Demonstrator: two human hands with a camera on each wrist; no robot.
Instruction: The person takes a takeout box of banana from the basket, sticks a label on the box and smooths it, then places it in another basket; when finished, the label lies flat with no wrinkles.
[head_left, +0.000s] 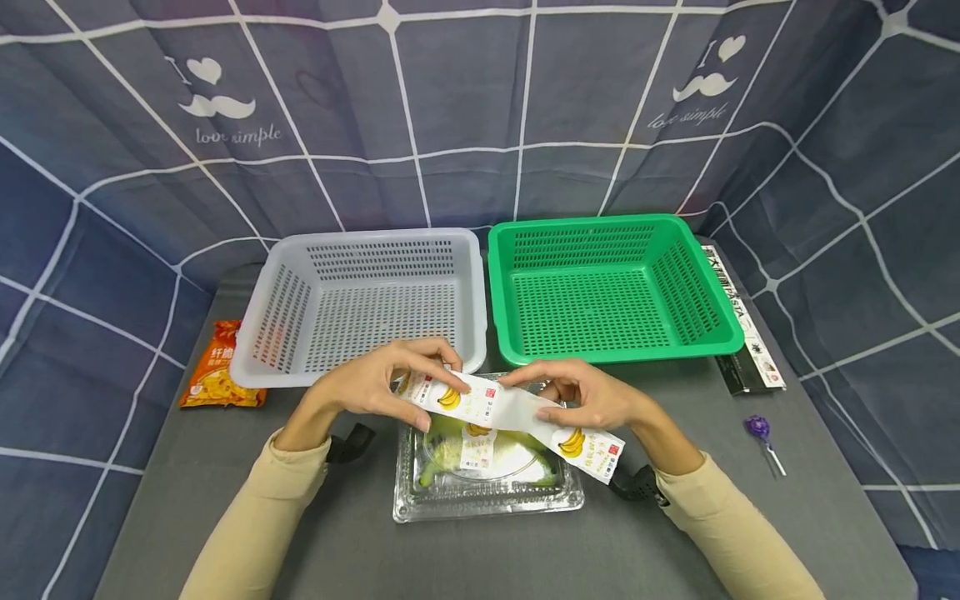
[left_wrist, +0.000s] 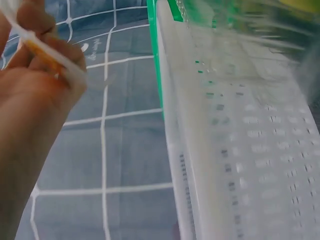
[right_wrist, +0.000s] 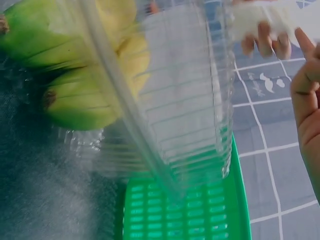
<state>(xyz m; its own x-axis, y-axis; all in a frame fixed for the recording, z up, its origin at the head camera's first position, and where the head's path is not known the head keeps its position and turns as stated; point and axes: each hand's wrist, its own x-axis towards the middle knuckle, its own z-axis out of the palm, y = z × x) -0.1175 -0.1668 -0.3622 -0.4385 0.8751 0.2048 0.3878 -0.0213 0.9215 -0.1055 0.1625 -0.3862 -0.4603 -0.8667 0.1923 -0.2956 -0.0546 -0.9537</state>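
Note:
A strip of white stickers (head_left: 517,410) printed with bananas stretches between both hands, above a clear plastic box (head_left: 416,504) in the head view. My left hand (head_left: 378,383) pinches its left part between thumb and fingers. Farther along the strip, the thumb and fingers of my right hand (head_left: 585,397) grip it, and its right end hangs down past that thumb. Inside the lidded box lie green and yellow fruits (right_wrist: 82,97). One banana sticker (head_left: 477,450) shows on the box lid. In the left wrist view the strip is blurred at the hand.
Behind the hands stand a white basket (head_left: 251,333) and a green basket (head_left: 615,356), side by side. An orange snack bag (head_left: 217,371) lies at the left. Right of the green basket are a black and white pasta box (head_left: 753,354) and a purple lollipop (head_left: 759,428).

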